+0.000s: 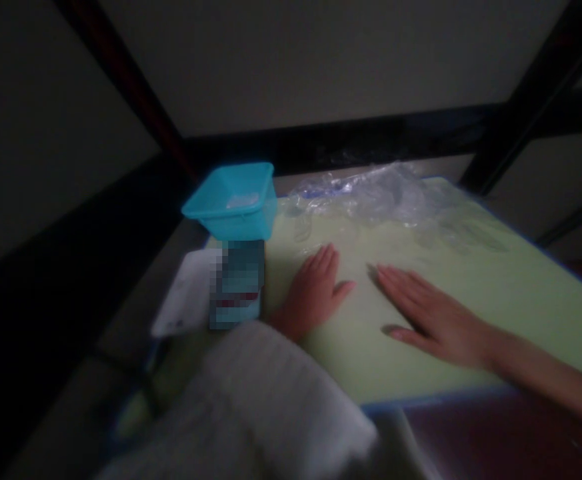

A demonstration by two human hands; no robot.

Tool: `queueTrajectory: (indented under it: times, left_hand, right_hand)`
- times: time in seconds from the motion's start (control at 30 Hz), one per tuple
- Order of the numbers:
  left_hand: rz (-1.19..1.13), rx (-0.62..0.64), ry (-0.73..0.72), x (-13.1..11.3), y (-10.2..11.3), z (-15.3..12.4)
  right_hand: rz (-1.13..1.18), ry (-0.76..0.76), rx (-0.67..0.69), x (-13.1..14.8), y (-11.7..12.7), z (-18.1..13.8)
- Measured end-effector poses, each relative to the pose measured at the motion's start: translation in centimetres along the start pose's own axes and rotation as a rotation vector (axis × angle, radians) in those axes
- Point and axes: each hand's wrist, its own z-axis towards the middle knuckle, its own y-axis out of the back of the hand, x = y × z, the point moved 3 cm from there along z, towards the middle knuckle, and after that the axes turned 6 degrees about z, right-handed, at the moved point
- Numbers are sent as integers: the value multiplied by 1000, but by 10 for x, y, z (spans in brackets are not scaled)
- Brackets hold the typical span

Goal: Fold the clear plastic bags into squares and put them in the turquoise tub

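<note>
My left hand [313, 293] lies flat and open on a pale green mat [495, 293], fingers together and pointing away from me, its wrist in a white sleeve [251, 407]. My right hand [433, 317] also rests flat and open on the mat, fingers stretched toward the left hand. Neither hand holds anything. Just left of my left hand stands a box with a blurred label [237, 285], and a turquoise plastic tub [233, 200] sits on top of it.
Crumpled clear plastic film [385, 193] lies along the mat's far edge. A white flat object [185, 293] leans beside the box. Dark frame bars [531, 87] cross behind the mat, before a plain wall. The scene is dim.
</note>
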Motion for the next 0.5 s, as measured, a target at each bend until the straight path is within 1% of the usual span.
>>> queueTrajectory:
  times: [0.13,0.37,0.43,0.5]
  left_hand:
    - [13,17,6,6,1,-3]
    - [0,76,5,27,4,-13]
    - [-24,45,-21,23,10,-13]
    - [-75,-37,-68,11,19,-10]
  right_hand:
    - [0,-13,29,0,2,-6]
    - [13,-11,64,-2,4,-21]
    - [30,1,76,-3,7,-23]
    - [59,-1,75,-4,11,-20]
